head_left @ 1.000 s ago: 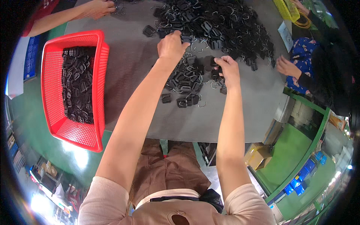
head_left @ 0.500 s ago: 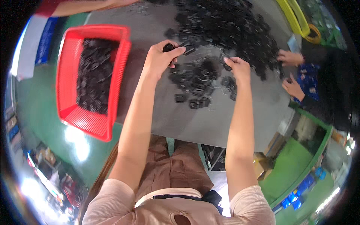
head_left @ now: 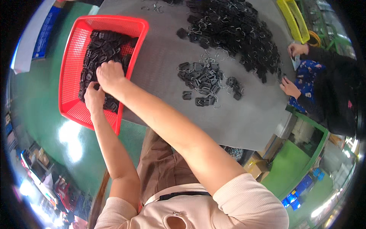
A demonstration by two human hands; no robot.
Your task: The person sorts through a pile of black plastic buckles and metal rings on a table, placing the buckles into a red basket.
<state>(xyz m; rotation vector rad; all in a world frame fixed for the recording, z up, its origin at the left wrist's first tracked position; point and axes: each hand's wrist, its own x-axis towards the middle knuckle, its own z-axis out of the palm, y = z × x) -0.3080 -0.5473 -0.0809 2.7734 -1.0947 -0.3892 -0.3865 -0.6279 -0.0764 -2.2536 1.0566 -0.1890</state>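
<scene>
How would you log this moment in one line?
left hand: over red basket, grip unclear; right hand: beside left hand, grip unclear; red basket: holds black parts; grey table: larger pile, smaller pile

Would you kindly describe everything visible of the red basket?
The red basket looks plastic: rectangular and open-topped, with a broad rim and perforated walls. It sits at the left edge of the grey table; its support is hidden. Black buckles fill much of it, leaving the near-left corner bare. The left hand and right hand are over them; contact with the basket is unclear.
</scene>
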